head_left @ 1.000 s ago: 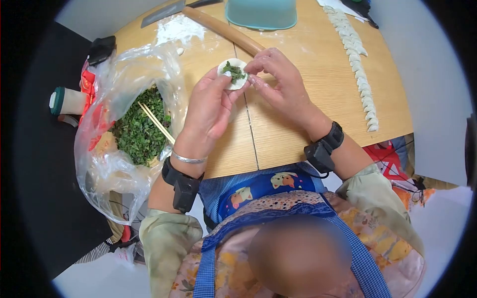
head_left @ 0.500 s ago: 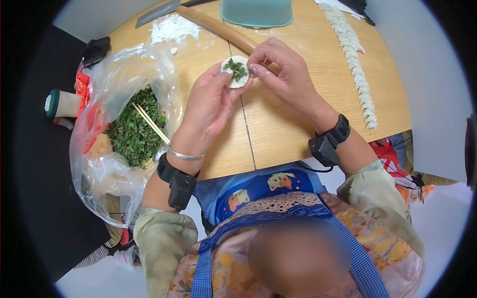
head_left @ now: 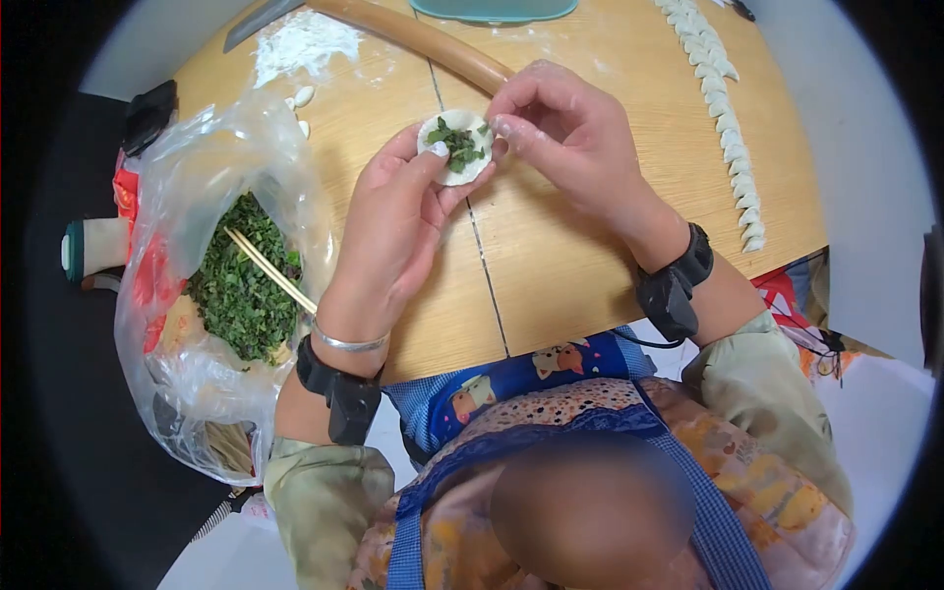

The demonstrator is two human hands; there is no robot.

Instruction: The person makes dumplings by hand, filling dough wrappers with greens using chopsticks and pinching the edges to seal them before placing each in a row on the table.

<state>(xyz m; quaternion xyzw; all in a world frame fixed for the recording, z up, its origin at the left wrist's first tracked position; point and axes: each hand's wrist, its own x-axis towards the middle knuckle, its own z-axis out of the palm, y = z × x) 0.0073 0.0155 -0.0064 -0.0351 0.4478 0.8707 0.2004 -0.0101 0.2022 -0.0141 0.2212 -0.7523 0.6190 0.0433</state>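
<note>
Filling of chopped greens (head_left: 460, 147) lies in the middle of a round dumpling wrapper (head_left: 450, 177). My left hand (head_left: 393, 202) holds this wrapper from below and the left, thumb on its top face against the greens. At its right rim, the thumb and forefinger of my right hand (head_left: 565, 133) are brought together in a pinch; I cannot tell what is between them. A bit of green shows right by those fingertips. Close to my left wrist, wooden chopsticks (head_left: 267, 267) stick out of a mass of chopped greens (head_left: 241, 305) in a clear plastic bag (head_left: 157, 339).
A rolling pin (head_left: 423, 37) lies beyond my hands, near a teal container (head_left: 492, 10). White flour (head_left: 305, 47) and small dough pieces (head_left: 304, 95) are at the back left, beside a flat metal blade (head_left: 258, 24). Shaped dumplings (head_left: 730, 128) form a long row at the right.
The whole view has shifted, with the table's back edge now higher in it. The wrapper faces the camera more openly. My right fingers stay at its right rim.
</note>
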